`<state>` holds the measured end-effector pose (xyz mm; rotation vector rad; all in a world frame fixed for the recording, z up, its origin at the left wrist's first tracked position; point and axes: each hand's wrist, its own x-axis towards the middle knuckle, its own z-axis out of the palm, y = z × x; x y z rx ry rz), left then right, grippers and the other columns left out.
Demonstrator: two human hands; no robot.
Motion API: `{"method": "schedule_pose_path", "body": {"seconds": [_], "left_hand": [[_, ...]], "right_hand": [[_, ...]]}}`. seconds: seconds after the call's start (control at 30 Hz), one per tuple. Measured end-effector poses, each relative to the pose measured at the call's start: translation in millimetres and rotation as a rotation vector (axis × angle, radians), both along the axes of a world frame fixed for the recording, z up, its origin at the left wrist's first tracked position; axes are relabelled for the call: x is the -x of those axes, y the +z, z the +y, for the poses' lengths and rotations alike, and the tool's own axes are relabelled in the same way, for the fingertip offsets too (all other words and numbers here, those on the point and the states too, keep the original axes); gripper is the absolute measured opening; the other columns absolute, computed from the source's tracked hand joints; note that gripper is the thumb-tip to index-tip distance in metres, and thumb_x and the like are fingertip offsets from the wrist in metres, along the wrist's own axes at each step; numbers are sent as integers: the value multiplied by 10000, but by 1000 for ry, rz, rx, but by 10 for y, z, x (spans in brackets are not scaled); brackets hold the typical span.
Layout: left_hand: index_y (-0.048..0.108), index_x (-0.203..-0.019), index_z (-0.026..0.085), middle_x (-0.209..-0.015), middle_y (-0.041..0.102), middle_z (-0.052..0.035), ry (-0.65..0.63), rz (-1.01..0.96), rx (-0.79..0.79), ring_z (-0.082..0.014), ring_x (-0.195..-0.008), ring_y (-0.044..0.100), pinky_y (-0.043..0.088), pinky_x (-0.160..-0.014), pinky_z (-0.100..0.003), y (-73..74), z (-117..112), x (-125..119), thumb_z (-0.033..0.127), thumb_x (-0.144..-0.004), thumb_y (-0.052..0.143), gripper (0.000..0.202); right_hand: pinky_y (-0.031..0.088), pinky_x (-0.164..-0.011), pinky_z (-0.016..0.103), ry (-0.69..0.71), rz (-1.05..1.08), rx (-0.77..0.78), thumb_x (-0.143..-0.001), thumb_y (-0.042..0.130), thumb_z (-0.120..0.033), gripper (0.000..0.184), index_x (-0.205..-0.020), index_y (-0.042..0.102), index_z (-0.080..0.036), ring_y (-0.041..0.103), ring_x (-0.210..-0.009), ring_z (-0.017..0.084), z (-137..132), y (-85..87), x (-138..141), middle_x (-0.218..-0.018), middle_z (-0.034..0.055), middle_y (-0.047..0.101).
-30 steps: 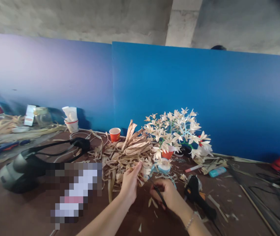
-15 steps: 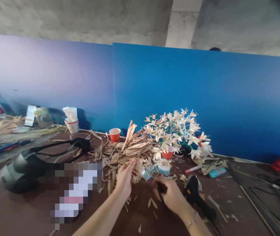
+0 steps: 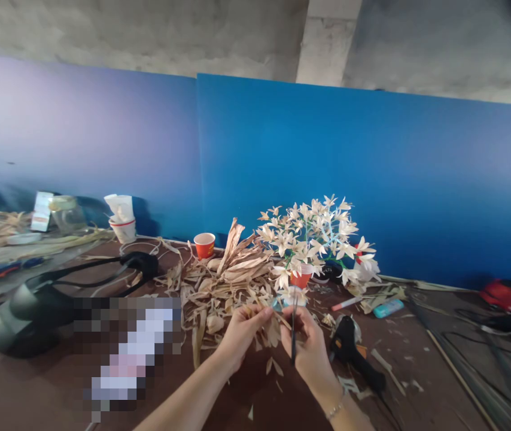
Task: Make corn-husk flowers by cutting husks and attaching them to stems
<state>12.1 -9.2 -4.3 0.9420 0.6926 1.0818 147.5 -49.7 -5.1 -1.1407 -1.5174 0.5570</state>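
My left hand (image 3: 241, 330) is closed in a pinch on a dry husk strip (image 3: 270, 326) at the near edge of a pile of dried corn husks (image 3: 226, 275). My right hand (image 3: 308, 348) is closed round a pair of scissors (image 3: 293, 329) with dark handles, blades pointing up toward the strip. The two hands almost touch. Just behind them stands a bouquet of pale husk flowers (image 3: 316, 236) in a red cup (image 3: 301, 279).
A black glue gun (image 3: 353, 354) lies right of my right hand. A red paper cup (image 3: 204, 245), a black headset (image 3: 35, 302), a blurred patch (image 3: 127, 350), a pen (image 3: 345, 304) and cables (image 3: 484, 359) lie on the brown table (image 3: 35, 389). A blue wall stands behind.
My right hand has risen and turned the scissors upright, closer to my left hand. My left hand has drawn back from the pile, pinching a husk strip. The camera shifted slightly right.
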Motion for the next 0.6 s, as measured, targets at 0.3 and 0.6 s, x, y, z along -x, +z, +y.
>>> {"method": "schedule_pose_path", "body": {"seconds": [0.3, 0.6], "left_hand": [[620, -597, 120, -498, 583, -9, 57, -11, -12, -95, -449, 515, 387, -477, -194, -21, 63, 33, 397, -629, 692, 288], [599, -639, 133, -524, 562, 7, 188, 392, -135, -104, -461, 501, 369, -459, -200, 64, 238, 274, 366, -615, 669, 244]], "right_hand": [[446, -699, 220, 31, 58, 46, -765, 516, -188, 155, -917, 495, -166, 543, -734, 141, 18, -15, 0, -795, 23, 549], [467, -621, 213, -27, -49, -28, -748, 525, -186, 172, -917, 528, -159, 567, -653, 130, 47, -18, -119, -761, 27, 586]]}}
